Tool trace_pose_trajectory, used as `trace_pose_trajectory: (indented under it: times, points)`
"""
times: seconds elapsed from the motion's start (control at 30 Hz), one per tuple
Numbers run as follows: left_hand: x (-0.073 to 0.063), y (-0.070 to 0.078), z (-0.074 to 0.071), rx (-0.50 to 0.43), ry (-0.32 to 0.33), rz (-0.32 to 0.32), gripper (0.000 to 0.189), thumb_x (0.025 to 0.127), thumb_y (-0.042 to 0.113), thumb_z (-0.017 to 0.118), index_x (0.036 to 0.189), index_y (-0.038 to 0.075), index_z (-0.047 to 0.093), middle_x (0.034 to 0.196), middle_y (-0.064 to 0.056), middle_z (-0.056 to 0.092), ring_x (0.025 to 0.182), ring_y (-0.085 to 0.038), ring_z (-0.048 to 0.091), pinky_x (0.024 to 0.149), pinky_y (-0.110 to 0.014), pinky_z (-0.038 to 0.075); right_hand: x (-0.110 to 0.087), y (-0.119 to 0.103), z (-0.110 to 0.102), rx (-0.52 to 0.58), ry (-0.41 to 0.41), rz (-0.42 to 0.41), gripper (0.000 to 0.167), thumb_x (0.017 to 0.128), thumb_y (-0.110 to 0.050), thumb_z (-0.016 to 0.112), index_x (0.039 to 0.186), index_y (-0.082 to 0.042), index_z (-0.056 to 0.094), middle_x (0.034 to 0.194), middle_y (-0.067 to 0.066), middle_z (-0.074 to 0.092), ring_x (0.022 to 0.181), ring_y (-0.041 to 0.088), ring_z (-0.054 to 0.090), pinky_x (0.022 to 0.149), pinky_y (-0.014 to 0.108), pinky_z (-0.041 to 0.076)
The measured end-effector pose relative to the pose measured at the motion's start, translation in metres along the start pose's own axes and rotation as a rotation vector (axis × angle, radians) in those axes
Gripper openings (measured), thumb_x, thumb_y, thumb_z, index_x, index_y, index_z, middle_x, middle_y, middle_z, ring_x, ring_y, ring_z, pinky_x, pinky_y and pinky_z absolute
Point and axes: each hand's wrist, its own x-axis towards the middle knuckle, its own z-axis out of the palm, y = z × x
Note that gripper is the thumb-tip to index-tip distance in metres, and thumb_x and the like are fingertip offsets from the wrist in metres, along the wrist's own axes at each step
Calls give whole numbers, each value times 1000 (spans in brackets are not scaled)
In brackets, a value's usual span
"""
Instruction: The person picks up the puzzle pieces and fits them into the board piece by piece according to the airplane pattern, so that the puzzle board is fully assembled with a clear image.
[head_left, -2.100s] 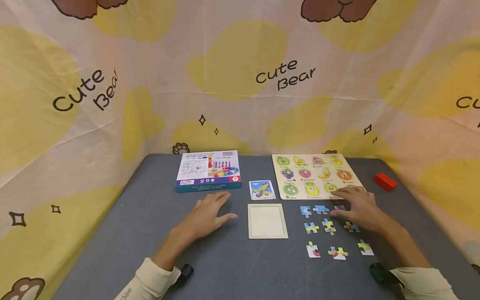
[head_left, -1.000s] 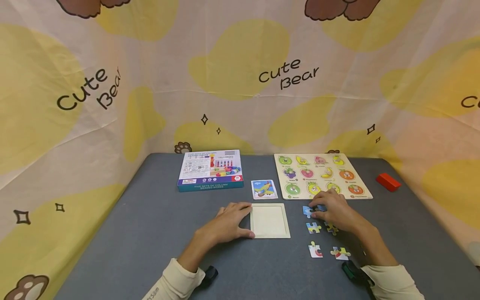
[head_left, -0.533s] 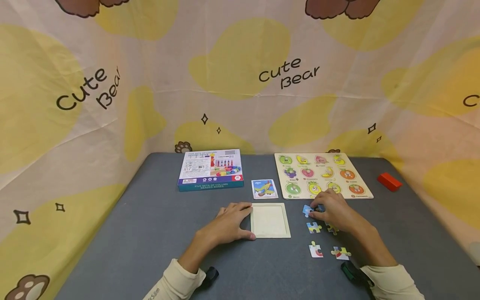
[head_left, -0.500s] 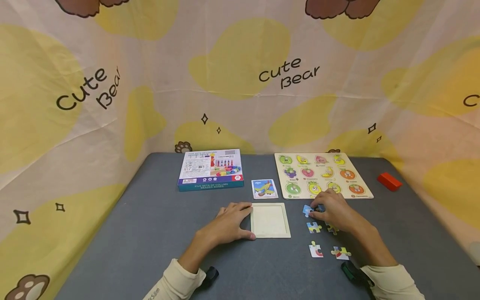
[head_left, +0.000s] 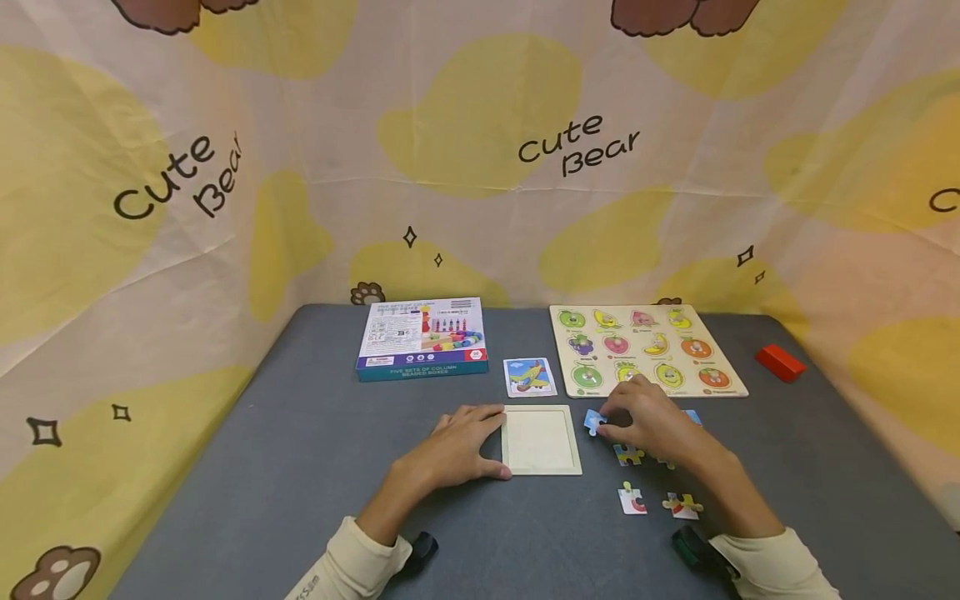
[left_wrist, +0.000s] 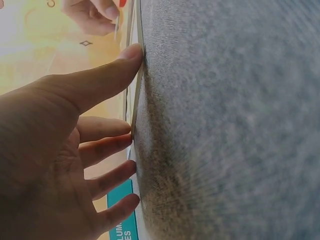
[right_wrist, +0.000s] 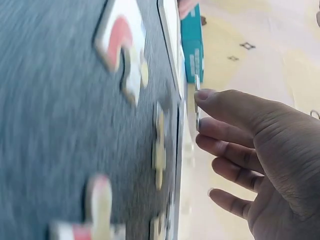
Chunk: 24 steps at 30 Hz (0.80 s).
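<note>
A blue jigsaw piece [head_left: 592, 422] is pinched between thumb and fingertips of my right hand [head_left: 654, 423], just right of a pale square puzzle tray [head_left: 542, 440]. Seen from the right wrist, that jigsaw piece [right_wrist: 197, 84] is edge-on and raised off the table. My left hand [head_left: 452, 452] rests beside the tray, thumb and forefinger spread along its left edge; the left wrist view shows its fingers nearly straight, fingertips at the rim. More jigsaw pieces lie on the right, among them a white-and-red one [head_left: 632, 500] and a yellow-and-red one [head_left: 682, 505]. My right hand partly covers others.
Behind the tray lies an airplane picture card [head_left: 529, 378]. A fruit board [head_left: 648, 350] is at the back right, with a red block [head_left: 781, 363] beyond it. A boxed bead set [head_left: 422, 339] stands at the back left on the grey table [head_left: 300, 467].
My left hand came right to the tray's edge and stayed there. My right hand moved left over the pieces, took hold of the blue jigsaw piece and carried it toward the tray.
</note>
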Motion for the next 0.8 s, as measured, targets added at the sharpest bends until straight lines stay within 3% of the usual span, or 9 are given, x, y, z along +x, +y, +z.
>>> trace_pose_trajectory:
  times: [0.33,0.8]
  points:
    - [0,-1,0,-5,3,-6,81,94,47,79,159,8,49,166,-7,45,151,-34,40,119,-61,30,19,-26,14,-48,40,-152,17,88,-28,88,97,-15,81,104,-2,72,103,22,59,90,47,49]
    - [1,-3,1,-6,-5,-11,83,94,49,79,159,8,49,166,-6,45,152,-33,40,118,-61,32,50,-52,30,-38,17,-227,20,91,-28,84,101,-10,83,106,1,73,105,23,62,94,48,51]
